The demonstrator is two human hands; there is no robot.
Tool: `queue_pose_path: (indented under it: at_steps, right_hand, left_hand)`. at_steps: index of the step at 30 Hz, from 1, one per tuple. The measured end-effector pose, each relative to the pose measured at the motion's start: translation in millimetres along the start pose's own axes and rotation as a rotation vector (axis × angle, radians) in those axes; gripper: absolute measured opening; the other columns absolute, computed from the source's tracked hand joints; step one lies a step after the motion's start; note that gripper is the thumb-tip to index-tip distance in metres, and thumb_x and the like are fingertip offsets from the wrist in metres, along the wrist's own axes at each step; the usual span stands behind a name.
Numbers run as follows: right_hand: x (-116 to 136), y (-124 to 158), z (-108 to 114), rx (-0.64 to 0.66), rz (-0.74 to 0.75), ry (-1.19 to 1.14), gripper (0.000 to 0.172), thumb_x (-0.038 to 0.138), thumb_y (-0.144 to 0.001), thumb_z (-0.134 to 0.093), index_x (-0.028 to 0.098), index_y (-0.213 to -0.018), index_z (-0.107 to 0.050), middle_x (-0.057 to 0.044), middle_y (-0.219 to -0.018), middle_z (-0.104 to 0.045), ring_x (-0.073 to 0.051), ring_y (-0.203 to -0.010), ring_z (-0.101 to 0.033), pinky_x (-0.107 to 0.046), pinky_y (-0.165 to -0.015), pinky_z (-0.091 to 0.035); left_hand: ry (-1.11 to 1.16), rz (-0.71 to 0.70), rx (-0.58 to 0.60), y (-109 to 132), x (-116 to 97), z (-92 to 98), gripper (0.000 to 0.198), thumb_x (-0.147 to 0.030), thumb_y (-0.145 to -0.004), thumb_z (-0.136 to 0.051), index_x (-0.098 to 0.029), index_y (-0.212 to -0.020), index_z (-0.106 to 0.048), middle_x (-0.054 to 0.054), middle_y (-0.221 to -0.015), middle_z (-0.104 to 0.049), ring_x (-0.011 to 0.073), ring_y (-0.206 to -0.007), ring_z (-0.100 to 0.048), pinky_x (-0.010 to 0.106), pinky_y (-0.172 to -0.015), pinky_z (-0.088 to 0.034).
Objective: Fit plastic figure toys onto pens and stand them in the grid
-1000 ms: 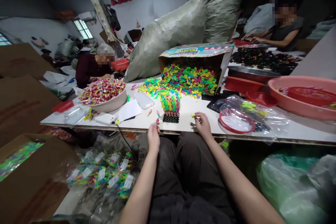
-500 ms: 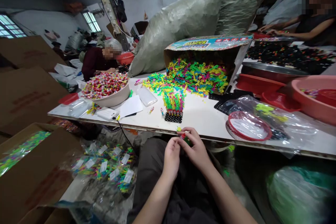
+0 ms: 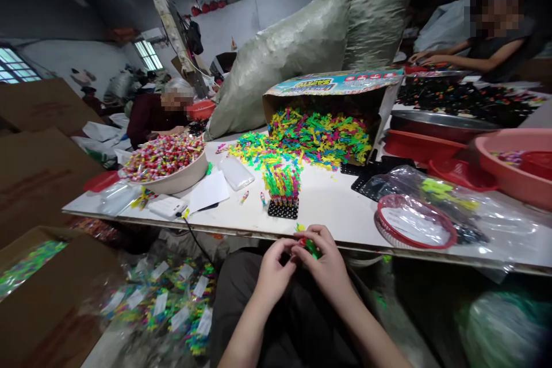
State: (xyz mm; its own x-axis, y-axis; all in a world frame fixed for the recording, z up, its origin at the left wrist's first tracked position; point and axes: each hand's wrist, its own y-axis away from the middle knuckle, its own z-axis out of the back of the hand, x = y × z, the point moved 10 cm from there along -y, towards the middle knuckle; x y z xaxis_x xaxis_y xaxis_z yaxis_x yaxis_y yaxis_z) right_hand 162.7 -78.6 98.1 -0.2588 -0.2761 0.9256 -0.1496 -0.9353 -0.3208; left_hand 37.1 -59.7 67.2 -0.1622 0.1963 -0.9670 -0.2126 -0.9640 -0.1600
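Note:
My left hand (image 3: 275, 269) and my right hand (image 3: 328, 259) meet above my lap, just in front of the table edge. Between their fingertips is a small red-and-green plastic toy piece (image 3: 312, 248), partly covered by the fingers. Both hands are closed in a pinch on it. A bit of yellow-green plastic (image 3: 301, 227) shows beyond my right fingers. Behind the hands, a black perforated tray (image 3: 282, 210) carries upright small toys with green, yellow and pink tops (image 3: 281, 181). Two loose little figures, one red-yellow (image 3: 244, 197) and one blue (image 3: 263, 199), lie left of the tray.
An open carton (image 3: 388, 109) spills colourful plastic pieces (image 3: 319, 135). At left stands a basin (image 3: 185, 177) heaped with small figures. A red basket (image 3: 382, 224) and plastic bags lie at right. Bagged toys (image 3: 159, 299) cover the floor. Two people work across the tables.
The view has tilted up slightly, so the scene sits lower. My left thumb and fingers have opened a little around the piece, and more of its green part shows.

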Motion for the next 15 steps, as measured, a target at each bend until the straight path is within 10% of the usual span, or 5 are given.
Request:
queue_pose_path:
  at_steps: [7, 15]
  right_hand:
    - [3.8, 5.7, 8.6, -0.101, 0.057, 0.132, 0.018, 0.032, -0.08, -0.05, 0.023, -0.091, -0.061, -0.006, -0.091, -0.049, -0.019, -0.09, -0.051, -0.031, -0.08, -0.043]
    - [8.3, 8.2, 7.4, -0.088, 0.142, 0.213, 0.017, 0.029, -0.081, -0.045, 0.026, -0.09, -0.059, -0.007, -0.089, -0.05, -0.02, -0.085, -0.053, -0.028, -0.069, -0.049]
  left_hand:
    - [-0.537, 0.079, -0.45, -73.6, 36.9, 105.9, 0.044, -0.028, -0.073, -0.054, -0.016, -0.115, -0.045, -0.001, -0.065, -0.055, 0.0159, -0.064, -0.053, 0.029, -0.068, -0.039]
    - [-1.188, 0.011, -0.372, -123.8, 46.1, 97.7, 0.024, -0.039, -0.08, -0.046, -0.021, -0.088, -0.061, 0.009, -0.096, -0.054, 0.0256, -0.092, -0.046, 0.036, -0.074, -0.031]
